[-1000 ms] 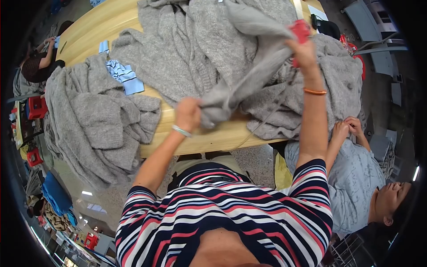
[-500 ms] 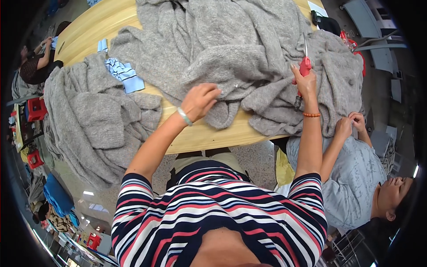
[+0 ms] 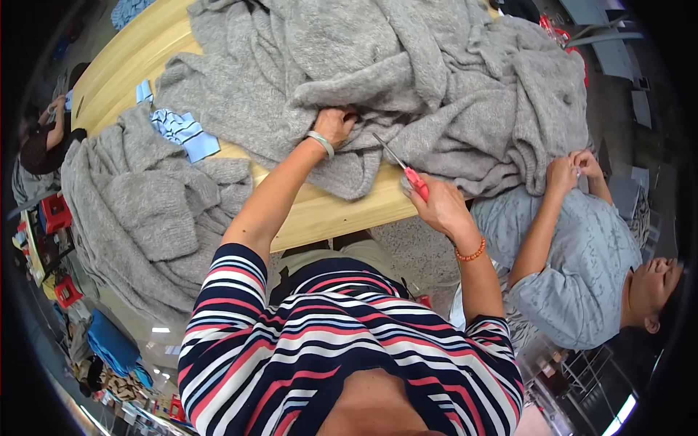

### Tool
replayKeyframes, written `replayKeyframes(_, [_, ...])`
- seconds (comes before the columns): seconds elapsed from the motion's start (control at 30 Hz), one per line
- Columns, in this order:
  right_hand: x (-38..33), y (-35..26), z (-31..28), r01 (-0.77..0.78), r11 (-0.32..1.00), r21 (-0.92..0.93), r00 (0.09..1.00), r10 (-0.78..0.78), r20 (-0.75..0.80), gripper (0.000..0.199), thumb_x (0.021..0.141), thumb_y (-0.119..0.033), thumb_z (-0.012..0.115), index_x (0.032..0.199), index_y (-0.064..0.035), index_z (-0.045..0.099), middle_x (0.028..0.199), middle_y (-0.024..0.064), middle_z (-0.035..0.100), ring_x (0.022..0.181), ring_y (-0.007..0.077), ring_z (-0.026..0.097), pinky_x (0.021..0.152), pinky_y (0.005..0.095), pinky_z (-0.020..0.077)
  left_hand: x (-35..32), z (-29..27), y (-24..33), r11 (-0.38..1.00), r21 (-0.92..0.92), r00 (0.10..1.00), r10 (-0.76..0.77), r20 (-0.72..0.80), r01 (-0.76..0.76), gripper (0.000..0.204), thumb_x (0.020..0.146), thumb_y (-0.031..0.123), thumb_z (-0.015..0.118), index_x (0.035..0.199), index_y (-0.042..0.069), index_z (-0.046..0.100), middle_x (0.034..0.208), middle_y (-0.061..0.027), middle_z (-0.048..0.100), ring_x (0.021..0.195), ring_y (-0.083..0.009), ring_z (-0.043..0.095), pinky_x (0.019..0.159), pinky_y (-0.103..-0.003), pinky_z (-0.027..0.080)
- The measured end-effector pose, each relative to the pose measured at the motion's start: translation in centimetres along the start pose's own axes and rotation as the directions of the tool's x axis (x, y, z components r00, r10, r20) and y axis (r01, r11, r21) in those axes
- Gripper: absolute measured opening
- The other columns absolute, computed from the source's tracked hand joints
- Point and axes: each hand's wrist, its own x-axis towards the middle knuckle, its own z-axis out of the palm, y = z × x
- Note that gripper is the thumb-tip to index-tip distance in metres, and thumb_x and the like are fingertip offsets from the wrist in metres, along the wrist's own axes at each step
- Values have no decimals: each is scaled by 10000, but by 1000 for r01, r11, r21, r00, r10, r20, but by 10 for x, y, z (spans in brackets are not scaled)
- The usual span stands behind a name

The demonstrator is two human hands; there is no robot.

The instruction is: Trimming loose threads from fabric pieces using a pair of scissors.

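Observation:
Grey knitted garments (image 3: pixel 356 43) lie heaped across the wooden table (image 3: pixel 320 225). At the near edge of the heap my left hand (image 3: pixel 334 126) is closed on a fold of the knit; its fingertips are partly hidden in the cloth. My right hand (image 3: pixel 442 206) grips a pair of red-handled scissors (image 3: pixel 414 183) just right of it. Their slim metal blade points up and left toward the knit near my left hand. The rest of the handle is hidden in my palm.
More grey knitwear (image 3: pixel 167 196) hangs off the table's left edge, next to a piece of blue striped cloth (image 3: pixel 190 136). A co-worker in a grey top (image 3: pixel 574 254) sits close at the right, hands at the garments' edge. Red stools (image 3: pixel 55 212) stand far left.
My right hand has brought the scissors down and left, from over the right heap to near my left hand. My left hand has reached forward and closed on the knit.

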Motion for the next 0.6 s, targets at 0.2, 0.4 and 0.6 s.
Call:
replayKeyframes(0.2, [-1,-2,-1,10,999,40,998,-7,-68,322,876,-234,570,1149,-62,560,812,258,629,813,444,604,716,511,467,-8,-3,14,1000,-7,999,-27,28,27,326,789,275,709,1014,41,674,789,-193,655,723,-367,627,680,-436,507])
replayKeyframes(0.4, [-14,-3,7,-36,997,68,993,44,-112,344,880,-253,588,1183,-94,545,864,245,644,831,448,610,730,509,478,-59,-24,40,964,42,960,266,-84,-263,252,712,34,673,958,88,655,936,-98,588,909,-285,555,754,-393,424])
replayKeyframes(0.6, [-21,-2,8,-80,995,68,989,87,-116,337,878,-234,584,1181,-92,543,881,249,634,841,455,598,722,505,473,-128,-22,73,980,-99,936,130,-326,-170,233,769,48,682,997,79,647,905,-76,603,839,-234,568,739,-321,436])
